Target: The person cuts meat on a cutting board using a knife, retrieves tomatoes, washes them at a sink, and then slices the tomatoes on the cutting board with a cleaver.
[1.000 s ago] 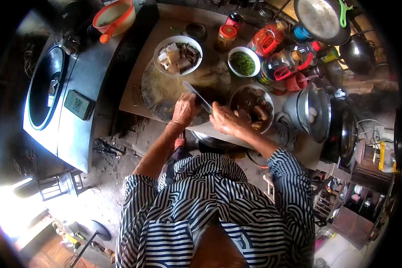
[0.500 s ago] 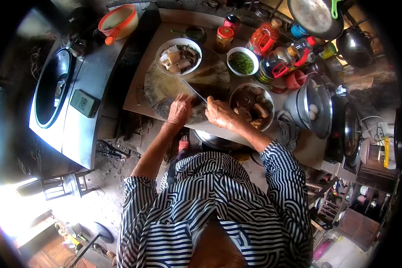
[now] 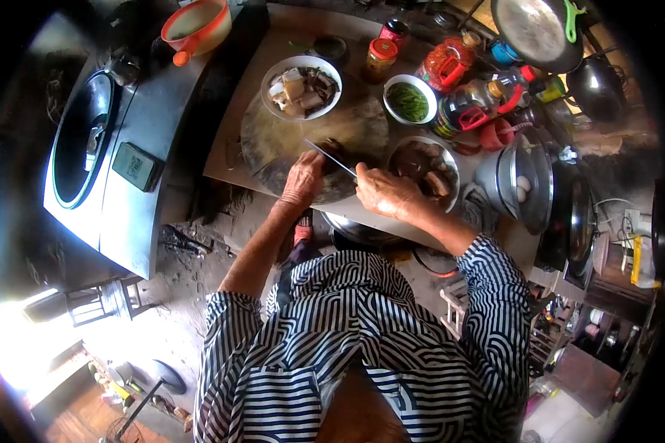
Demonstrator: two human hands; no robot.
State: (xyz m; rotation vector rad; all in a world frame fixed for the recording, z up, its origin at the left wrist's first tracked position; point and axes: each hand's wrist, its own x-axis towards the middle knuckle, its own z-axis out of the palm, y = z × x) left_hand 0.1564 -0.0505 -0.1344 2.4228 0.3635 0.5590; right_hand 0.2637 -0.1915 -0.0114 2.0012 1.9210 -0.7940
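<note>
In my right hand (image 3: 383,192) is the handle of a kitchen knife (image 3: 330,158), its blade slanting across the round wooden cutting board (image 3: 273,136). My left hand (image 3: 303,181) rests at the near side of the board with curled fingertips close to the blade; what they hold is hidden. A small dark piece of food (image 3: 334,148) shows just beyond the blade. On the far part of the board stands a white bowl (image 3: 264,90) of pale chunks and dark strips. Right of my right hand is a bowl (image 3: 457,173) of dark brown meat-like pieces.
A bowl of chopped greens (image 3: 406,101) stands beyond the board, near a red-lidded jar (image 3: 381,59) and several bottles (image 3: 451,63). Two eggs (image 3: 523,188) lie in a metal basin (image 3: 495,173) at right. A stove counter (image 3: 155,111) with a phone-like device (image 3: 135,167) is at left.
My right hand and the knife have shifted slightly right and toward me. A dark piece now shows beyond the blade. My left hand stays close to the same spot; the view has shifted slightly.
</note>
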